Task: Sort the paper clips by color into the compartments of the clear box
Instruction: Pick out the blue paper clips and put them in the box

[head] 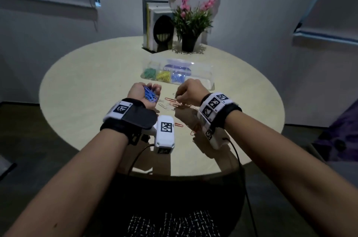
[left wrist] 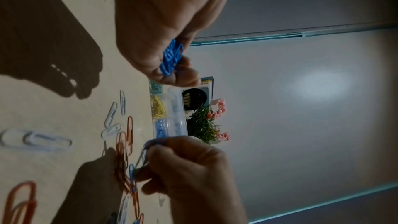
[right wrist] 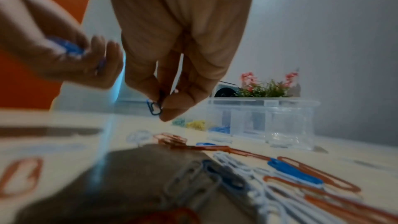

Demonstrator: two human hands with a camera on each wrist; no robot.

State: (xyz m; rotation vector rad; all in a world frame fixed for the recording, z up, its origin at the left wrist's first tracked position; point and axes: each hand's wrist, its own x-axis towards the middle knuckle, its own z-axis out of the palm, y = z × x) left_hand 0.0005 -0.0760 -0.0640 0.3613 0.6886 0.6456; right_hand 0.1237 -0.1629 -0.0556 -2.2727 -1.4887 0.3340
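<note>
My left hand [head: 144,95] lies palm up on the table, its fingers cupped round a bunch of blue paper clips [head: 149,95] [left wrist: 172,56]. To its right, my right hand [head: 188,92] [right wrist: 172,81] pinches a blue clip [right wrist: 154,108] [left wrist: 143,155] between thumb and fingers, just above a loose pile of orange clips [head: 177,104] and white clips [head: 164,106]. The clear box [head: 201,71] stands beyond both hands. Its front compartments hold green clips [head: 150,73], yellow clips [head: 163,76] and blue clips [head: 178,78].
More orange clips [head: 195,129] lie near my right wrist. At the back of the round table [head: 87,74] stand books in a black holder [head: 157,25] and a potted plant with pink flowers [head: 190,21]. Cables hang off the near edge.
</note>
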